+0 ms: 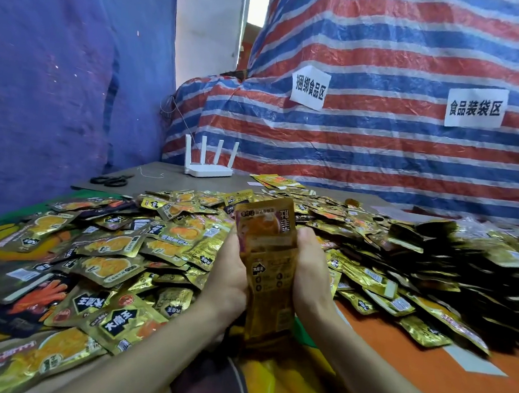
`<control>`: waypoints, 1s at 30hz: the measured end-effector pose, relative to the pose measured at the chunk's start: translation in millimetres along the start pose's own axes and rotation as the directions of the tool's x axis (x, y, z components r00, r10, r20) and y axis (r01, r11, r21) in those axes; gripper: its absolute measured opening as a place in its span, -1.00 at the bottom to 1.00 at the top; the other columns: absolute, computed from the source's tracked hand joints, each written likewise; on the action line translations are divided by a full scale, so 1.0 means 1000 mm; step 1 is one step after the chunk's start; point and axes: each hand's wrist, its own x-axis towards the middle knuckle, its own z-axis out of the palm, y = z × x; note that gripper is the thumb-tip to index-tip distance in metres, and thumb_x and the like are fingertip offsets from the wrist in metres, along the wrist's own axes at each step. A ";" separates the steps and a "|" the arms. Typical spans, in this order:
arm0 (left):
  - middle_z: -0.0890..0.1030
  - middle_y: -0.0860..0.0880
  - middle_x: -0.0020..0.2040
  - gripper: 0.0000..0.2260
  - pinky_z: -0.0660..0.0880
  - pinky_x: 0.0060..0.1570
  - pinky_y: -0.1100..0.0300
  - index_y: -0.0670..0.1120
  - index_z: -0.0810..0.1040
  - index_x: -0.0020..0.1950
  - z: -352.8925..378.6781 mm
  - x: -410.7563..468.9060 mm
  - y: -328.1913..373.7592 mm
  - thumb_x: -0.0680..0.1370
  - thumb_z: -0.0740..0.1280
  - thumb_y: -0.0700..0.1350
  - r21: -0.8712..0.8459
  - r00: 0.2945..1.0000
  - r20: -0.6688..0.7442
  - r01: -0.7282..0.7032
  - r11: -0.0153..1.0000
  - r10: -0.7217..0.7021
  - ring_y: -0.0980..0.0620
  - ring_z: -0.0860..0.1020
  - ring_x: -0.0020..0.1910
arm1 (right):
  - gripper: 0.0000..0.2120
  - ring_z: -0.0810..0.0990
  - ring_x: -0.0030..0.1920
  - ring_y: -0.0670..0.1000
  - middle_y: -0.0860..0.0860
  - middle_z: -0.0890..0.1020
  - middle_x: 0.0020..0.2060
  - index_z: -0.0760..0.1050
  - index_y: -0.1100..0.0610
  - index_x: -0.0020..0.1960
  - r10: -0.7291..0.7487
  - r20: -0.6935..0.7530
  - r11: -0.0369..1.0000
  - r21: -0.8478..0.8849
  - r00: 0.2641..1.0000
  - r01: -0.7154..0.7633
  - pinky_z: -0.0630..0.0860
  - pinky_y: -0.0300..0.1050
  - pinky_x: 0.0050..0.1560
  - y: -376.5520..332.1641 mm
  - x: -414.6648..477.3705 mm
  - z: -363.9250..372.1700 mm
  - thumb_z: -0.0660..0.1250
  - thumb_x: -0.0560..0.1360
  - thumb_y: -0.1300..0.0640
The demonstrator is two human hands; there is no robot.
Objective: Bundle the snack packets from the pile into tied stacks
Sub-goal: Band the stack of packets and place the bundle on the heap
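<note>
A big pile of gold snack packets (139,242) covers the table from left to right. In front of me I hold a stack of gold packets (266,260) upright between both hands. My left hand (228,275) grips its left side and my right hand (309,274) grips its right side, fingers curled round the edges. The stack's lower end blurs near my lap. No tie is visible on it.
Black scissors (112,179) and a loose bit of white string (149,173) lie at the table's far left. A white router (209,161) stands at the back. A striped tarp (384,138) with two paper signs hangs behind. Darker packets (454,262) heap up on the right.
</note>
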 end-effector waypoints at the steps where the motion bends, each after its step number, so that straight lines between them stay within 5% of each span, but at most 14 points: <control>1: 0.72 -0.02 0.05 -0.25 0.65 0.01 0.05 -0.01 0.52 0.23 0.000 0.000 0.000 0.16 0.59 0.33 0.023 0.999 -0.019 -0.039 0.999 0.039 -0.02 0.69 0.07 | -0.49 0.61 0.00 0.18 0.12 0.65 -0.08 0.58 0.15 -0.04 0.000 -0.021 1.000 0.026 1.000 0.001 0.57 0.16 0.05 -0.002 0.000 0.000 -0.02 0.67 -0.14; 4: 0.72 0.12 -0.01 -0.50 0.61 -0.07 0.28 0.07 0.45 0.26 -0.005 0.001 0.002 0.43 0.46 0.25 0.073 0.998 0.044 -0.056 0.996 0.053 0.14 0.69 0.01 | -0.42 0.73 -0.04 0.13 0.12 0.75 -0.10 0.72 -0.01 -0.11 0.150 0.064 0.962 0.221 0.987 -0.160 0.66 0.01 -0.07 -0.001 0.001 -0.003 -0.02 0.71 -0.17; 5: 0.73 0.09 0.00 -0.40 0.60 0.01 0.23 0.10 0.43 0.30 -0.005 -0.002 0.003 0.42 0.36 0.42 0.086 0.996 0.084 0.008 0.996 -0.015 0.11 0.68 0.04 | -0.43 0.74 -0.03 0.11 0.12 0.75 -0.07 0.73 -0.02 -0.07 0.197 0.106 0.940 0.263 0.975 -0.218 0.66 -0.01 -0.04 -0.001 0.000 -0.003 -0.01 0.70 -0.19; 7: 0.71 -0.02 0.08 -0.02 0.55 0.21 0.04 0.12 0.37 0.36 -0.004 -0.006 0.003 0.10 0.31 0.66 0.120 0.985 0.101 0.127 0.985 -0.140 0.04 0.66 0.12 | -0.45 0.72 0.07 0.15 0.15 0.74 0.03 0.71 0.06 0.11 0.260 0.156 0.900 0.319 0.953 -0.298 0.61 0.09 0.17 -0.002 -0.002 -0.001 0.03 0.68 -0.22; 9: 0.68 -0.07 0.12 -0.22 0.57 0.21 -0.05 0.08 0.34 0.29 -0.006 -0.006 -0.002 0.23 0.61 0.30 0.185 0.997 0.027 0.069 0.980 -0.075 0.02 0.66 0.11 | -0.46 0.71 0.10 0.20 0.19 0.73 0.05 0.67 0.14 0.17 0.280 0.141 0.875 0.371 0.950 -0.313 0.55 0.21 0.28 -0.006 -0.003 -0.001 0.07 0.67 -0.22; 11: 0.67 -0.11 0.11 -0.37 0.61 0.14 -0.04 -0.03 0.38 0.27 -0.006 -0.004 -0.008 0.34 0.64 -0.25 0.204 0.997 -0.053 0.060 0.977 -0.050 -0.02 0.68 0.07 | -0.47 0.70 0.10 0.23 0.21 0.72 0.04 0.66 0.19 0.14 0.261 0.108 0.879 0.385 0.959 -0.282 0.52 0.26 0.31 -0.008 -0.002 -0.001 0.10 0.67 -0.19; 12: 0.69 -0.13 0.07 -0.40 0.62 0.08 0.00 -0.09 0.43 0.26 -0.006 -0.004 -0.008 0.33 0.61 -0.35 0.175 0.996 -0.067 0.072 0.982 -0.061 -0.05 0.69 0.04 | -0.48 0.69 0.12 0.24 0.21 0.72 0.05 0.65 0.22 0.15 0.247 0.101 0.888 0.374 0.964 -0.267 0.51 0.27 0.32 -0.009 -0.002 0.000 0.11 0.67 -0.17; 16: 0.74 -0.12 -0.07 -0.62 0.63 -0.18 0.18 -0.21 0.63 0.13 -0.007 -0.003 -0.012 0.35 0.56 -0.36 0.077 0.996 0.032 0.081 0.994 -0.084 -0.08 0.72 -0.07 | -0.49 0.67 0.15 0.23 0.21 0.71 0.08 0.64 0.23 0.17 0.260 0.127 0.894 0.343 0.957 -0.288 0.51 0.22 0.33 -0.008 -0.006 0.002 0.16 0.64 -0.18; 20: 0.74 -0.14 -0.05 -0.69 0.66 -0.04 -0.03 -0.19 0.68 0.08 -0.017 0.001 -0.008 0.36 0.57 -0.36 0.140 0.995 0.097 -0.048 0.989 0.034 -0.15 0.72 -0.02 | -0.46 0.68 0.06 0.24 0.27 0.70 0.05 0.63 0.28 0.18 0.277 0.183 0.869 0.371 0.943 -0.327 0.53 0.10 0.15 -0.011 -0.009 -0.003 0.13 0.61 -0.15; 25: 0.74 -0.13 -0.03 -0.59 0.64 0.02 0.07 -0.26 0.63 0.15 -0.021 0.004 -0.001 0.31 0.55 -0.27 0.238 0.957 0.256 -0.199 0.951 0.136 -0.08 0.72 -0.01 | -0.19 0.71 0.05 0.24 0.26 0.71 0.05 0.68 0.26 0.13 0.265 0.235 0.824 0.449 0.935 -0.346 0.57 0.09 0.20 -0.012 -0.014 -0.002 0.20 0.40 -0.45; 30: 0.73 -0.18 -0.06 -0.71 0.65 -0.11 0.09 -0.20 0.71 0.03 -0.021 -0.001 -0.007 0.32 0.52 -0.30 0.102 0.963 0.265 -0.079 0.992 0.049 -0.12 0.72 -0.07 | -0.42 0.69 -0.16 0.16 0.20 0.73 -0.11 0.71 0.19 -0.07 0.250 0.222 0.843 0.430 0.943 -0.324 0.57 -0.11 -0.21 -0.012 -0.011 -0.004 0.25 0.43 -0.31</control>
